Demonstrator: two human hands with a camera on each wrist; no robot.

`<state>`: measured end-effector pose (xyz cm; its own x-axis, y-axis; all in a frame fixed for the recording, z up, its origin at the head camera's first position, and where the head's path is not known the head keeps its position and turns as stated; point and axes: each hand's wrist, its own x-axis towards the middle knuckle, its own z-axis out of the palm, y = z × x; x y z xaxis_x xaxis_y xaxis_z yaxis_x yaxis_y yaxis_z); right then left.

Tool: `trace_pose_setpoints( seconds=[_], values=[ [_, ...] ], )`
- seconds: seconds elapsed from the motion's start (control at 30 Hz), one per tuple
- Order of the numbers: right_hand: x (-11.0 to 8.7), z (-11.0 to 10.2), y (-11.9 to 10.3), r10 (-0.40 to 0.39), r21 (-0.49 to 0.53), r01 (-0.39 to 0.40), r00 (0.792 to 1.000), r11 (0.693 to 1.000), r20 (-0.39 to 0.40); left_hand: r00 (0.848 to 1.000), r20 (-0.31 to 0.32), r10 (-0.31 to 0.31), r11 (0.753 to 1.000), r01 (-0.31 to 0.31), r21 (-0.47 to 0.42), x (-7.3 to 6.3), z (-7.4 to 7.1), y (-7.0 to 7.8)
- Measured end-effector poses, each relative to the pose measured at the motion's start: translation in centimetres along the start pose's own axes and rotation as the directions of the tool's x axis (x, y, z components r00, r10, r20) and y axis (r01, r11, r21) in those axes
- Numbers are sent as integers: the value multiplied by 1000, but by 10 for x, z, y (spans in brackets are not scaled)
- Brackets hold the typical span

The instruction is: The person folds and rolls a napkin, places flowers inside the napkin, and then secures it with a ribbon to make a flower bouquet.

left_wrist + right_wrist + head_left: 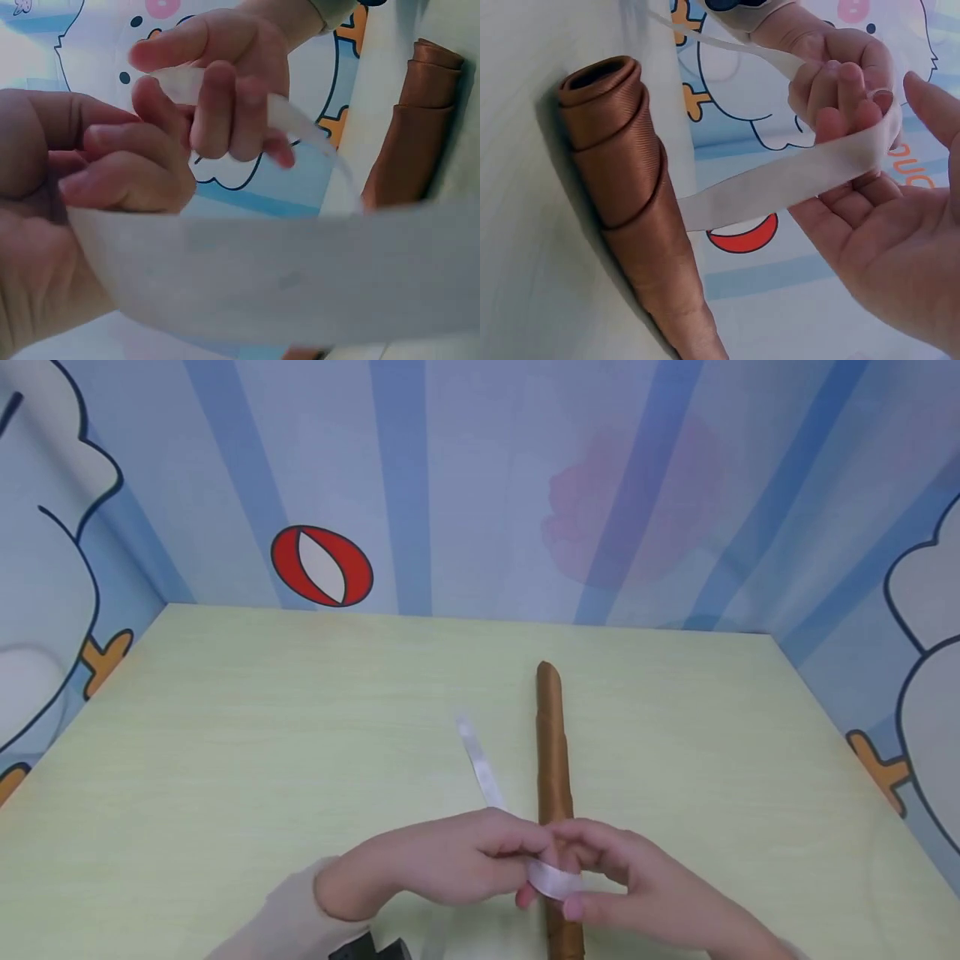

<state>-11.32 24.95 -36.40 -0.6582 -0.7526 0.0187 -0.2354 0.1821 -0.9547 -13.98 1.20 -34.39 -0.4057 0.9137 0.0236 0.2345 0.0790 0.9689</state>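
Note:
A roll of brown satin-like cloth [552,735] lies lengthwise on the table, its layered end [604,90] facing the right wrist camera. A white ribbon [780,184] runs from beside the roll up to both hands, and one loose tail lies on the table beyond the left hand. My left hand [465,856] holds the ribbon with bent fingers, just above the roll. Close against it, my right hand [637,881] has its fingers curled at the ribbon loop, the thumb apart from them. Where the fingertips meet, overlapping fingers partly hide the ribbon. Whether it passes fully under the roll is hidden.
The pale yellow-green table [262,735] ends at a blue striped backdrop [480,485] with printed cartoon figures. A small black object [367,947] shows at the bottom edge, by the left sleeve [288,914].

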Motion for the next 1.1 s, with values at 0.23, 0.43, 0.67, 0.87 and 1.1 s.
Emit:
trace_pose_setpoints(
  seconds=[0.23, 0.43, 0.67, 0.87, 1.1],
  values=[
    [-3, -8, 0, -39, 79, 40, 999, 996, -12, 990, -135, -38, 998, 44, 44, -6, -8, 7],
    [-12, -25, -8, -44, -77, 34, 991, 996, -130, 951, -301, -65, 988, 103, 113, -7, -20, 17],
    [-14, -51, -16, 13, -232, -81, 960, 969, -281, 887, -442, -133, 950, 241, 199, -3, -41, 22],
    [-4, -71, -22, 43, -280, -136, 949, 950, -314, 833, -526, -169, 919, 326, 221, 1, -54, 9],
    [0, -85, -29, 55, -325, -151, 957, 934, -286, 790, -566, -233, 961, 278, -8, 1, -65, -3]
  ],
)
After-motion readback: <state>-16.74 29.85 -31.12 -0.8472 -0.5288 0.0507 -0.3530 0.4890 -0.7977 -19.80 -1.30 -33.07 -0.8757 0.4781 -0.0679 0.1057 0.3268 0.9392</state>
